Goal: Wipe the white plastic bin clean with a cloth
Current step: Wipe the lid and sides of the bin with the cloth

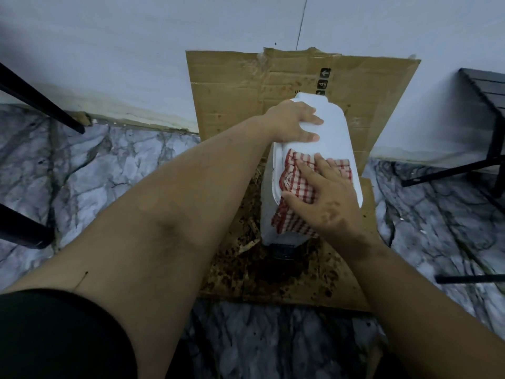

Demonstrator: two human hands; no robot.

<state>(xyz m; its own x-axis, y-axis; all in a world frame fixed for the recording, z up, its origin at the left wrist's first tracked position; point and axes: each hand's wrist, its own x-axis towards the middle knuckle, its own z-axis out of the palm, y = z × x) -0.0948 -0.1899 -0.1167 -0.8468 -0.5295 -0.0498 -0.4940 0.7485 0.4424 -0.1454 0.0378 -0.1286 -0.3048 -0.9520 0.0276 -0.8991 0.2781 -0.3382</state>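
The white plastic bin [332,127] stands on a sheet of cardboard, seen from above with its white lid facing me. My left hand [293,121] holds the far left edge of the lid, thumb and fingers curled onto the top. A red-and-white checked cloth [296,184] lies over the near part of the lid and hangs down the bin's front. My right hand [328,198] presses flat on the cloth with fingers spread and straight.
The flattened cardboard [235,86] leans up the white wall and is stained dark brown near the bin's base [262,272]. Black furniture legs [41,105] stand at the left, a black bench [489,94] at the right, on the marble floor [109,165].
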